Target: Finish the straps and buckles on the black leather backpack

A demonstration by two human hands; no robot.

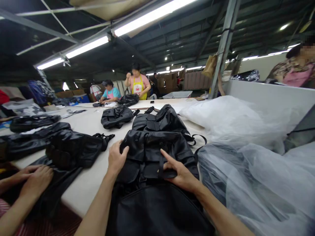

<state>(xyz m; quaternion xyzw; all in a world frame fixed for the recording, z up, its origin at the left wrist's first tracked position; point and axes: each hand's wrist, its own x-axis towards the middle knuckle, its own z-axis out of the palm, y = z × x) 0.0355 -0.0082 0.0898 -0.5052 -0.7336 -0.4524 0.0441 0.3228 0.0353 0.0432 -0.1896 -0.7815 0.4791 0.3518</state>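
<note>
A black leather backpack [152,154] with flap pockets lies in front of me on the white table [88,183]. My left hand [116,158] grips its left edge, thumb over the top corner. My right hand [180,175] rests on its right side with the forefinger stretched along a flap and the other fingers curled under the bag's edge. A second black backpack [162,121] lies just behind the first.
More black bags [115,116] lie across the table, one pile [73,147] at my left. A co-worker's two hands [31,180] rest on black leather at the lower left. Clear plastic bags [246,157] heap up on the right. Other people work at the far end.
</note>
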